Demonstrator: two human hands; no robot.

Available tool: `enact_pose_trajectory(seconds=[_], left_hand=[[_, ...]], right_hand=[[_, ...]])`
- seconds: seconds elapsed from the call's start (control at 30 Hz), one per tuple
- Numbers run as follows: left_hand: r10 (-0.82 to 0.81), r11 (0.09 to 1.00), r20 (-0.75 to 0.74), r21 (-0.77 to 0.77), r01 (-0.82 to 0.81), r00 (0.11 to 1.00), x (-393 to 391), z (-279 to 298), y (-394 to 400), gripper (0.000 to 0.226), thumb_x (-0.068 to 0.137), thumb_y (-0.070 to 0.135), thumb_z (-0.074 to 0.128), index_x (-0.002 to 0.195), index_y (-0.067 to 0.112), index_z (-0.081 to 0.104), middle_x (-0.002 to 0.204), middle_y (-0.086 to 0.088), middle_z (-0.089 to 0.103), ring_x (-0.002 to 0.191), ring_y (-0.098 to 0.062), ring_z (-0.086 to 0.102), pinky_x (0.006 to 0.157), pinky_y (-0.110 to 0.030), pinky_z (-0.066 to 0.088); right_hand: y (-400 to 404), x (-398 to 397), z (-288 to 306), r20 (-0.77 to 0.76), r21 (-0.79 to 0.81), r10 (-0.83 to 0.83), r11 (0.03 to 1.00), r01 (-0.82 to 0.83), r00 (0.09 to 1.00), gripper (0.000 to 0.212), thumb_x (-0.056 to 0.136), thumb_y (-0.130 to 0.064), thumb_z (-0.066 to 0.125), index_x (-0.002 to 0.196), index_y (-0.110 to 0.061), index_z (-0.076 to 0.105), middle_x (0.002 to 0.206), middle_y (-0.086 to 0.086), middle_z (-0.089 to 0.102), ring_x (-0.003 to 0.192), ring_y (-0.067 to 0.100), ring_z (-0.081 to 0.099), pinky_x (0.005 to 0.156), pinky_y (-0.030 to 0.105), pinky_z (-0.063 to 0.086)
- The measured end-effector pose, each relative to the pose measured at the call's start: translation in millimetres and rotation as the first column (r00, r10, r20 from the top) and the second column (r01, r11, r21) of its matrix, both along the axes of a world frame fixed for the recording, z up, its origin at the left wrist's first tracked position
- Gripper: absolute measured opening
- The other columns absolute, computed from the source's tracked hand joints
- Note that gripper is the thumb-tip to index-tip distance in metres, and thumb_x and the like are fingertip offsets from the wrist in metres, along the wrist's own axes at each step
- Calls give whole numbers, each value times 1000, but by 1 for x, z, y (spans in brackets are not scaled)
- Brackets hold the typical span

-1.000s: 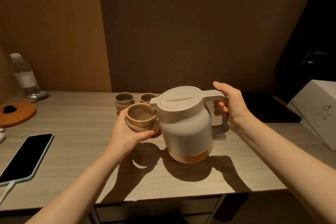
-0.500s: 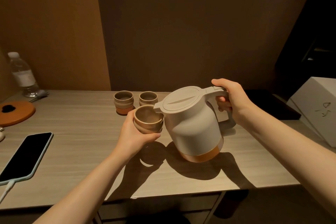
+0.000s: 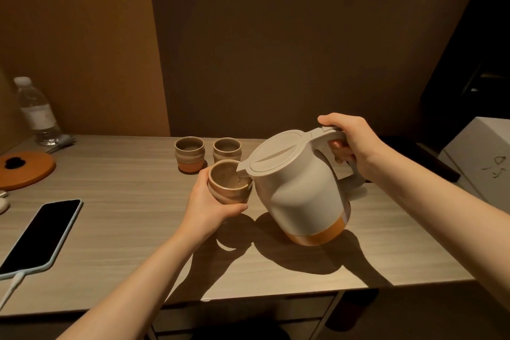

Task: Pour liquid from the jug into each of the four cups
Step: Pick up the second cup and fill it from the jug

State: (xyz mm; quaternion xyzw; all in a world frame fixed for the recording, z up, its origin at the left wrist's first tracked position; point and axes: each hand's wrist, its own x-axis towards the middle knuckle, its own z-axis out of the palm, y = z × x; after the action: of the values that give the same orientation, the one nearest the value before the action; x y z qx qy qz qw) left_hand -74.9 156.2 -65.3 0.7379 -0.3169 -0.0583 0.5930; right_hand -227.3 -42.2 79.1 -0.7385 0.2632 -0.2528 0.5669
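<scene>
My right hand grips the handle of a white jug with an orange base, tilted left above the table. Its spout rests over the rim of a beige ceramic cup that my left hand holds up off the table. Liquid shows inside that cup under the spout. Two more cups stand behind on the table: one to the left, one to the right, partly hidden by the held cup. A fourth cup is not visible.
A phone on a charging cable lies at the front left of the wooden table. An orange round board and a water bottle are at the far left. A white box sits at the right edge.
The jug has tipped further to the left, so its spout now hangs over the held cup and liquid shows inside. My left hand has kept the cup raised beside the spout.
</scene>
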Motion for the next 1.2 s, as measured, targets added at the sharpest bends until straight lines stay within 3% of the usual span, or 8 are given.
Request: enact_pose_trajectory(seconds=[0.33,0.6,1.2], left_hand=[[-1,1000,-9,16,1,1000,-1,-1,2,94,50,17,94,126,30,41,109,21,50,107,-6,50,90,-24,44],[-4,1000,-10,22,4,1000,-1,-3,6,95,51,18,94,130,27,41,112,18,50,109,-6,49,90,-24,42],[-13,1000,-30,18,14,999,-3,-7,12,88,51,14,93,121,32,42,107,26,51,98,12,50,79,-8,38]], right_hand=[[1,5,1,-10,-17,20,1000,-20,1000,52,90,-31,56,41,-23,45,40,-2,37,34,12,25,49,32,24],[2,7,1,-29,-41,30,999,-31,999,46,89,-31,57,49,-18,40,44,2,34,36,13,21,41,25,23],[3,13,1,-59,-103,97,989,-103,994,49,91,-31,57,46,-15,43,42,2,35,38,15,24,46,29,24]])
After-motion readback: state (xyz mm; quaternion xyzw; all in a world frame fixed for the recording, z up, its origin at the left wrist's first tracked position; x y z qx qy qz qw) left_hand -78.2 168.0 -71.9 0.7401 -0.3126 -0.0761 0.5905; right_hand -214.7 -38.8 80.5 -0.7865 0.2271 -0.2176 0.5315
